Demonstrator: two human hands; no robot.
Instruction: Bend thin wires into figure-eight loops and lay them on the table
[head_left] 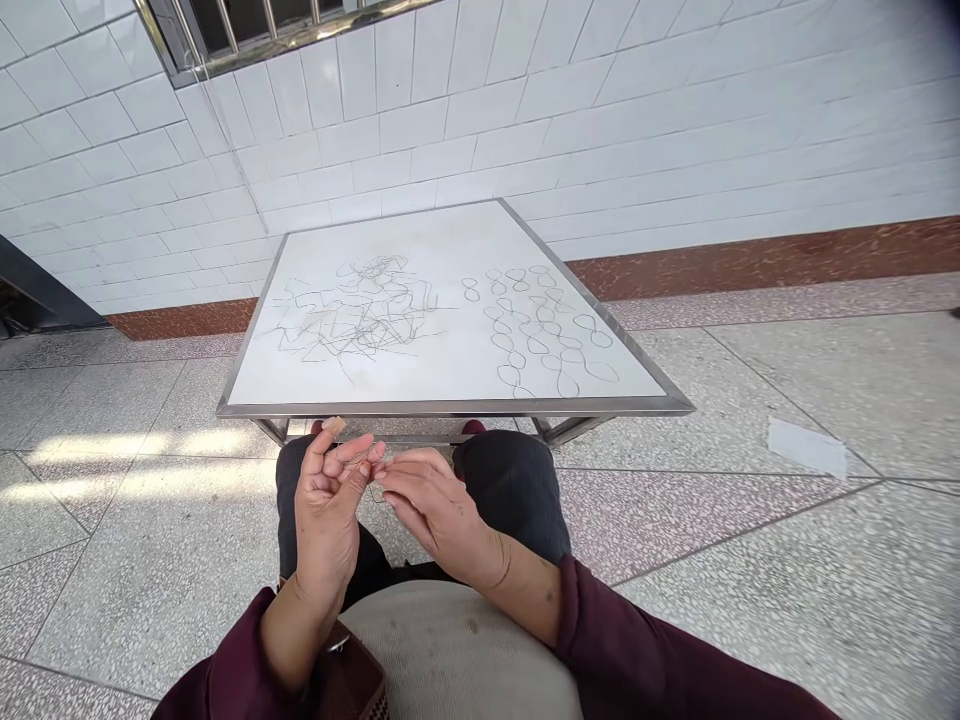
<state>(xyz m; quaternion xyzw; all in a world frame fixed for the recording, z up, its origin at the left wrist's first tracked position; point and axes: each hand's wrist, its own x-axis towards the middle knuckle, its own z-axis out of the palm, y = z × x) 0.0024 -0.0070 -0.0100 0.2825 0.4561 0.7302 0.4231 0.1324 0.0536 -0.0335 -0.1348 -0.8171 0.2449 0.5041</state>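
My left hand [330,500] is raised over my lap, its thumb and fingers pinched on a thin wire [377,492]. A pale strip of tape or bandage wraps one of its fingertips. From the right, my right hand [439,505] meets it, fingertips closed on the same wire. Part of the wire is hidden between the fingers; a small bent piece shows below them. Beyond my hands, on the white table [457,370], lies a tangled heap of loose bent wires [360,315] at left. To the right, several figure-eight wire loops [547,330] are spread out in rough rows.
The table has a raised metal edge [450,408] just in front of my knees. Behind it stands a white tiled wall [420,130] with a barred window [270,30]. A whitish patch [806,447] marks the speckled floor at right.
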